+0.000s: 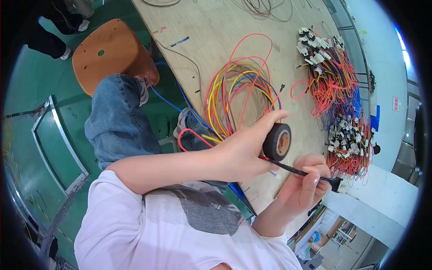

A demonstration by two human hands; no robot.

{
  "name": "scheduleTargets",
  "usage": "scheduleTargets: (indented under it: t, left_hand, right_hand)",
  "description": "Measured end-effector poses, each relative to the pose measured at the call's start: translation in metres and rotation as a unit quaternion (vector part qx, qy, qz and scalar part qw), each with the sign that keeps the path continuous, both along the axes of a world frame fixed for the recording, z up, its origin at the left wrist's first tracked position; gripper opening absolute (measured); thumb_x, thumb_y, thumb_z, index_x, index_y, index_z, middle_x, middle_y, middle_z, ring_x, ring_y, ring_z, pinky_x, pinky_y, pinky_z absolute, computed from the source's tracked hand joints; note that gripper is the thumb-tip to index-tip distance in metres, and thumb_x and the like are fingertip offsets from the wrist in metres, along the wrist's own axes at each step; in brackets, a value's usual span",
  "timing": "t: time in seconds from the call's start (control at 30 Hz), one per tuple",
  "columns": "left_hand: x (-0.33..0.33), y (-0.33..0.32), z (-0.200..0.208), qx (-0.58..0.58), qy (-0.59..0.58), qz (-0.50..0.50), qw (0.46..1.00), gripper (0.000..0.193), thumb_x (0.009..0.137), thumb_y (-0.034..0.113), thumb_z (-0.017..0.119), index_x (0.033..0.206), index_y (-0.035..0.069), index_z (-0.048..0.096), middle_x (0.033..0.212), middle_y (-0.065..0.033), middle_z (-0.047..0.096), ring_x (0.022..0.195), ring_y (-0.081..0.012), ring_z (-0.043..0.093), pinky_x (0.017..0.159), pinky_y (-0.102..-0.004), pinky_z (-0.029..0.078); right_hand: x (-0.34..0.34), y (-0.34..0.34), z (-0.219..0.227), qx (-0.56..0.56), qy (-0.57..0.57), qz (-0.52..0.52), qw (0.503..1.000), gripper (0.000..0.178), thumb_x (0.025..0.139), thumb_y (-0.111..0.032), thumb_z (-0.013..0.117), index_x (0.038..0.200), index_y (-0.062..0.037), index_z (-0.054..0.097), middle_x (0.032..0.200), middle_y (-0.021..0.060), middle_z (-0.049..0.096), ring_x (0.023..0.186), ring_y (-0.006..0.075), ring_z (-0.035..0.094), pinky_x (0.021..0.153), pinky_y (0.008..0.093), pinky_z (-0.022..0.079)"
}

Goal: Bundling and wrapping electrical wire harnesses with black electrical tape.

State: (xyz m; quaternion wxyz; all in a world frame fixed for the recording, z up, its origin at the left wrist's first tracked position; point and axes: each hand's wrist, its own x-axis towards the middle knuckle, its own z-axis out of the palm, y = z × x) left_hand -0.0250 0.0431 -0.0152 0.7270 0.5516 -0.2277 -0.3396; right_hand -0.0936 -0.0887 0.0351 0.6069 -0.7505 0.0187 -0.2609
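My left hand (245,150) is closed round a roll of black tape (271,143), with its brown core facing right. Black tape covers a thin wire bundle (290,168) stretched between my two hands. My right hand (308,182) pinches this wrapped bundle near a black connector (335,183) at its end. Beyond my left hand, a loose coil of red, yellow, blue and brown wires (213,96) lies on the wooden table (193,27). From the coil, blue and red wires hang over the table's left edge. A small black terminal (282,87) tips one red wire.
Two heaps of wire harnesses with white connectors, a far one (321,67) and a nearer one (346,144), lie along the table's right side. An orange stool (108,54) stands left of the table. Another person's legs (49,40) show at the far left.
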Motion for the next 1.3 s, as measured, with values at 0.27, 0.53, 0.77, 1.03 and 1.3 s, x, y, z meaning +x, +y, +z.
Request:
scheduleTargets:
  t: [0.27, 0.53, 0.77, 1.03, 1.3]
  left_hand:
    - [-0.009, 0.016, -0.007, -0.210, -0.047, 0.135, 0.967, 0.057, 0.064, 0.027, 0.080, 0.107, 0.004, 0.050, 0.099, -0.0066, 0.047, 0.087, -0.0115, 0.047, 0.070, -0.0288, 0.044]
    - [-0.017, 0.000, -0.015, -0.017, -0.187, 0.123, 0.975, 0.061, 0.070, 0.018, 0.074, 0.118, 0.007, 0.039, 0.097, -0.0122, 0.050, 0.077, -0.0234, 0.056, 0.064, -0.0319, 0.048]
    - [-0.004, -0.005, -0.005, -0.192, 0.137, 0.026, 0.971, 0.075, 0.073, 0.007, 0.070, 0.132, 0.009, 0.024, 0.103, -0.0039, 0.051, 0.095, -0.0143, 0.052, 0.074, -0.0260, 0.045]
    - [-0.012, 0.010, -0.012, -0.232, -0.243, 0.156, 0.929, 0.058, 0.066, 0.021, 0.077, 0.111, 0.005, 0.043, 0.102, -0.0106, 0.049, 0.083, -0.0213, 0.049, 0.075, -0.0319, 0.043]
    - [-0.020, -0.007, -0.009, -0.046, -0.161, 0.132, 0.977, 0.067, 0.064, 0.018, 0.076, 0.114, 0.004, 0.033, 0.095, -0.0156, 0.045, 0.084, -0.0315, 0.054, 0.068, -0.0374, 0.047]
  right_hand:
    - [0.005, -0.018, 0.013, 0.191, 0.046, 0.041, 0.980, 0.023, 0.086, -0.018, 0.055, 0.072, -0.0001, 0.053, 0.069, 0.0078, 0.046, 0.058, 0.0118, 0.037, 0.053, 0.0245, 0.028]
    - [-0.002, -0.005, 0.016, -0.052, -0.014, 0.008, 0.999, 0.024, 0.078, -0.020, 0.061, 0.068, 0.0005, 0.053, 0.067, 0.0113, 0.049, 0.056, 0.0153, 0.044, 0.051, 0.0257, 0.030]
    - [0.004, -0.009, 0.012, 0.040, -0.029, 0.024, 0.998, 0.029, 0.084, -0.025, 0.059, 0.071, -0.0003, 0.050, 0.066, 0.0079, 0.044, 0.055, 0.0138, 0.036, 0.049, 0.0256, 0.026]
    - [0.009, -0.037, 0.025, 0.204, 0.014, 0.078, 0.976, 0.020, 0.088, -0.016, 0.052, 0.076, 0.0003, 0.052, 0.068, 0.0058, 0.040, 0.058, 0.0117, 0.033, 0.052, 0.0249, 0.025]
    - [0.004, -0.011, 0.032, -0.079, -0.074, 0.056, 0.993, 0.031, 0.081, -0.028, 0.063, 0.070, -0.0016, 0.051, 0.065, 0.0048, 0.042, 0.055, 0.0127, 0.037, 0.047, 0.0253, 0.024]
